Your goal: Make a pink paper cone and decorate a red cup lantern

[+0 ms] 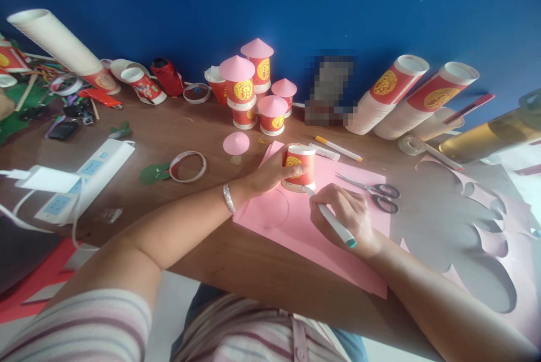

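Note:
My left hand is closed around a red paper cup with a gold emblem, pressing it onto a sheet of pink paper. In my right hand is a white marker with a green end, its tip against the paper at the cup's lower edge. Left of the cup, a drawn circle shows on the pink paper. Black-handled scissors lie on the sheet's right side. Beyond the cup are a white tube and a yellow-capped marker.
Cups with pink cone tops stand near the blue wall, with a loose pink cone in front. Stacked paper cups lean at the right, above pink offcuts. A power strip and a cup ring lie left.

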`<move>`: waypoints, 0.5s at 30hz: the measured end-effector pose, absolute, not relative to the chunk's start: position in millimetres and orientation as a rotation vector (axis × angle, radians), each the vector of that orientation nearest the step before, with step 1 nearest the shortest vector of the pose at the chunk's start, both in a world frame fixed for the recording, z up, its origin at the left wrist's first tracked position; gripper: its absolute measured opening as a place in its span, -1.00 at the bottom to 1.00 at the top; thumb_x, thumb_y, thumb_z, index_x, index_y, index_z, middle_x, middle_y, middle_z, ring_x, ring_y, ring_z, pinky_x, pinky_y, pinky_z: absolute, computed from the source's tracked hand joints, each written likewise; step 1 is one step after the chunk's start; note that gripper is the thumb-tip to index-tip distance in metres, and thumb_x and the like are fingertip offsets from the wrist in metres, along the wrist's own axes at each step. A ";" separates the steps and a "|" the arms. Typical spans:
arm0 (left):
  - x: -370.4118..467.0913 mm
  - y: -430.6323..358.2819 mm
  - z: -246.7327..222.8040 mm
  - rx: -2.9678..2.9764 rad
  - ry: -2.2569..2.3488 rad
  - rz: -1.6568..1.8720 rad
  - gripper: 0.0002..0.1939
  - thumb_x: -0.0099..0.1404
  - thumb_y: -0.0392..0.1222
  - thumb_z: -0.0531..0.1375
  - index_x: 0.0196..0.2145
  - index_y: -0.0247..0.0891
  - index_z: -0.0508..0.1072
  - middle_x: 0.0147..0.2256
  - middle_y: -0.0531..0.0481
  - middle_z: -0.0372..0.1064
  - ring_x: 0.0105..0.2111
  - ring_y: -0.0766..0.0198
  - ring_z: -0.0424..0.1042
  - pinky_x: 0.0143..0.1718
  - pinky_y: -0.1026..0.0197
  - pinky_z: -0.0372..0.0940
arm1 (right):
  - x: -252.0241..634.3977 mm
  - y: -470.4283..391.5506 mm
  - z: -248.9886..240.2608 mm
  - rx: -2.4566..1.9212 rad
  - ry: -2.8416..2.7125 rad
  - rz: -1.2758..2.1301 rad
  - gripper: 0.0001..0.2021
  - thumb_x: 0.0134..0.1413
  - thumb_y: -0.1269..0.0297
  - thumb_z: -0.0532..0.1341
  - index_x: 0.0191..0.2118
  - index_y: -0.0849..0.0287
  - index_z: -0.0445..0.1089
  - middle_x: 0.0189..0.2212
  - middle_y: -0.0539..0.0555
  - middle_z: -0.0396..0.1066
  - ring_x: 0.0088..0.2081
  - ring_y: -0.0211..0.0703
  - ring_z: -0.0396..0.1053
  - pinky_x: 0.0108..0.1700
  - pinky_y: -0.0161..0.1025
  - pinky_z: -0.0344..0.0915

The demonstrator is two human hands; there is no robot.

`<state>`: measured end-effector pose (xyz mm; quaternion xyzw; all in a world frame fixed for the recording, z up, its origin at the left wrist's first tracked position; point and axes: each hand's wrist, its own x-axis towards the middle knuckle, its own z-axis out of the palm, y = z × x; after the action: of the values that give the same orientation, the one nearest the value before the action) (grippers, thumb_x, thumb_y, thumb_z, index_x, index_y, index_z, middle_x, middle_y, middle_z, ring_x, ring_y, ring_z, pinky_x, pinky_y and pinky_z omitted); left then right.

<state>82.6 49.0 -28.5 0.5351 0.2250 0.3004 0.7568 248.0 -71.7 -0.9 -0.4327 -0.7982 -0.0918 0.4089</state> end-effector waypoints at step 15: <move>82.0 47.2 -25.2 1.193 0.521 0.653 -0.45 0.19 -0.02 0.39 0.05 -0.24 0.35 -0.04 -0.13 0.38 -0.06 0.16 0.38 -0.04 0.11 0.33 | 249.2 -73.3 -0.5 -1.052 -2.029 -0.201 -0.75 0.09 0.65 0.16 -0.28 0.11 0.24 -0.53 -0.10 0.29 -0.55 -0.34 0.23 -0.51 -0.33 0.12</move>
<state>82.0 47.2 -25.2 0.5452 0.2383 0.2985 0.7462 249.2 -73.3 -0.5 -0.4181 -0.8062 -0.0797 0.4109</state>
